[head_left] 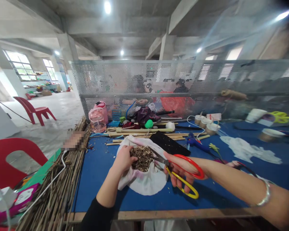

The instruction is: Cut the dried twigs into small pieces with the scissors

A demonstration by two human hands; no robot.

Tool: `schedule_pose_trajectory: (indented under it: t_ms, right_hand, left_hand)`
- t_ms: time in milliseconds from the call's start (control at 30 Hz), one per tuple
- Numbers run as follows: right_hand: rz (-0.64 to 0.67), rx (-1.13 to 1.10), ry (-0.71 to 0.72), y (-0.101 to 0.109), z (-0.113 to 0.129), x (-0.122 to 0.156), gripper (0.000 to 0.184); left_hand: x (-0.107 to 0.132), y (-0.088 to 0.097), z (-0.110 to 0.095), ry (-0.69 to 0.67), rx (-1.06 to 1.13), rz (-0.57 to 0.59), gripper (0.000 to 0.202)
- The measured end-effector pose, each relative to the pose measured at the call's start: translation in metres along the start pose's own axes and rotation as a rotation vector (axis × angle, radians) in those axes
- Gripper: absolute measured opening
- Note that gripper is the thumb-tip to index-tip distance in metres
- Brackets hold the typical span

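A white cloth [146,185] lies bunched on the blue table, with a heap of brown chopped dry plant bits [141,158] in its middle. At the heap's left side my left hand [122,159] is closed on the cloth's edge, its thumb over the bits. My right hand [180,170] holds scissors [162,159] with one red and one yellow handle. Their blades are parted and point left over the right side of the heap. Whether the blades touch the bits, I cannot tell.
Behind the cloth lie a black cloth [170,143], bamboo sticks [144,130] and a blue glue gun [194,141]. Bundled thin stalks [69,173] line the left edge. Paper cups [212,129] and white crumpled plastic [249,148] are at right. A perforated metal screen [115,77] stands behind.
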State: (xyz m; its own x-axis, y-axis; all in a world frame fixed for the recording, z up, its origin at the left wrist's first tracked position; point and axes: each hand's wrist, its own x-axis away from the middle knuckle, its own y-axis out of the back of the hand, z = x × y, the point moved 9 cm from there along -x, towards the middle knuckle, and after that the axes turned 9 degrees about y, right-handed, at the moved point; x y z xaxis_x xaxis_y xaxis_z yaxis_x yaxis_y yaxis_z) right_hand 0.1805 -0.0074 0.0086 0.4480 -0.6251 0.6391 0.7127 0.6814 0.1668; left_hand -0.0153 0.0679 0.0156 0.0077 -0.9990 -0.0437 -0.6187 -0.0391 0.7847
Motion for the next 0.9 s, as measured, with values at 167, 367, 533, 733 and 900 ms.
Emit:
schedule_pose_trajectory:
  t_ms: [167,367,533,733,900]
  right_hand:
    - [0.091,-0.055,-0.023,-0.01,-0.005,-0.008,0.077]
    - [0.134,-0.015,-0.049,-0.021,0.01,-0.031,0.078]
    - [0.147,0.028,-0.093,-0.022,0.015,-0.057,0.082]
    - [-0.039,0.192,0.064,-0.013,0.016,-0.064,0.071]
    - [-0.197,0.266,0.119,-0.006,0.013,-0.055,0.064]
  left_hand:
    - [-0.009,-0.016,-0.01,-0.075,-0.06,0.075,0.049]
    - [-0.002,-0.02,0.0,-0.045,0.048,-0.003,0.027]
    - [0.002,-0.024,-0.007,-0.154,0.075,0.011,0.029]
    - [0.003,-0.026,-0.007,-0.155,0.081,-0.001,0.034]
    - [0.002,-0.025,0.0,-0.129,0.11,-0.006,0.028]
